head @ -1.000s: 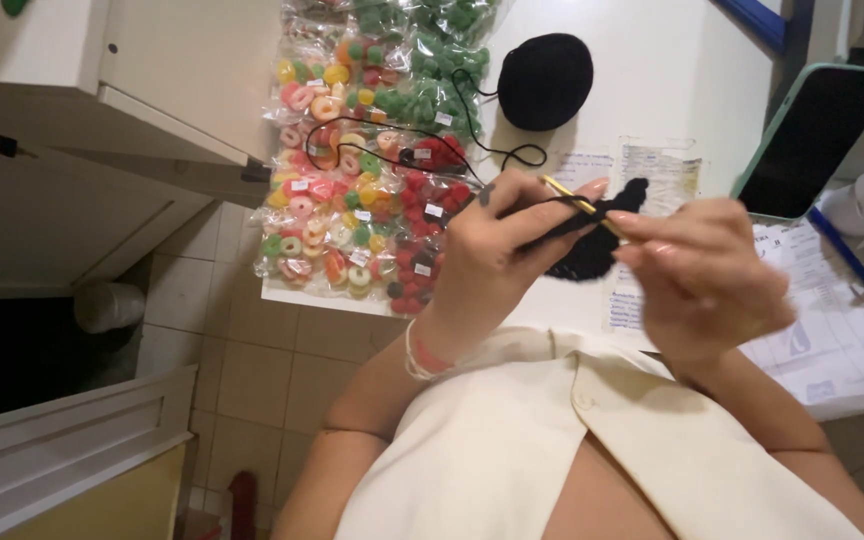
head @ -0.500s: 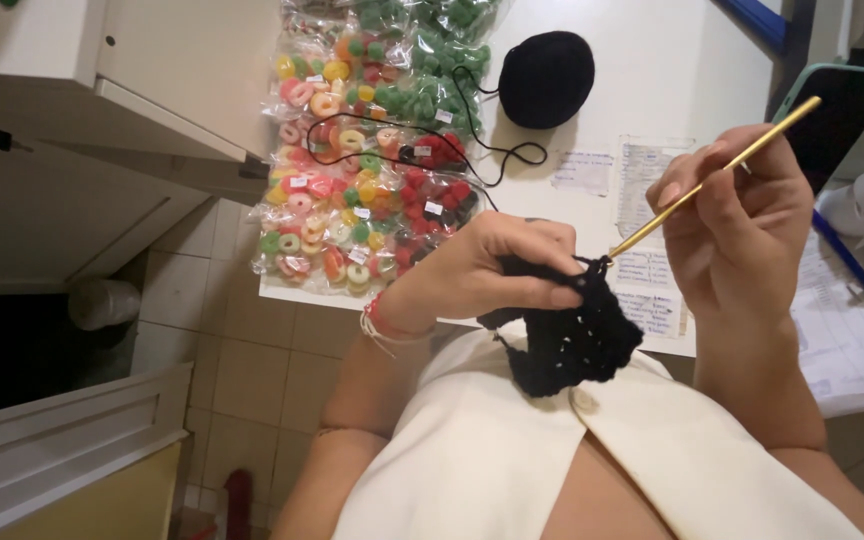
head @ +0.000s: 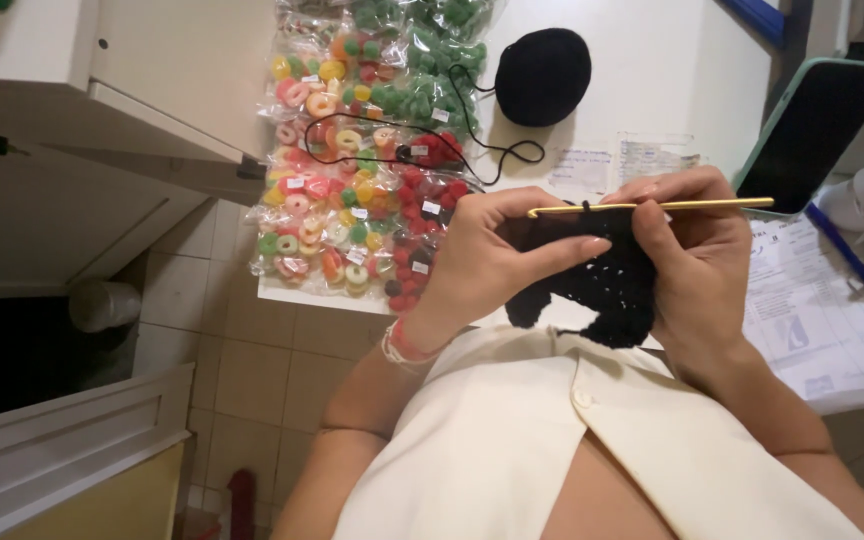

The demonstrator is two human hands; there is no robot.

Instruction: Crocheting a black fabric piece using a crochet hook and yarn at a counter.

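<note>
Here, left hand (head: 482, 255) pinches black crochet piece (head: 602, 285) taut, steadying it; right hand (head: 697, 255) clamps yellow hook (head: 652, 207) at 12 o'clock.

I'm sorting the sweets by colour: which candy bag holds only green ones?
The candy bag at the far end of the pile, beside the black yarn ball; the nearer bags hold mixed rings and red pieces.

Bright, even indoor light falls from above, with no hard glare. The white table (head: 672, 70) looks washed out and nearly featureless. A deep shadow fills the dark gap at the lower left, under the cabinet (head: 102, 120). Straight edges bend near the frame's borders, a wide-lens distortion. The centre is fairly sharp; the cream garment (head: 572, 450) closest to the camera looks soft.
</note>
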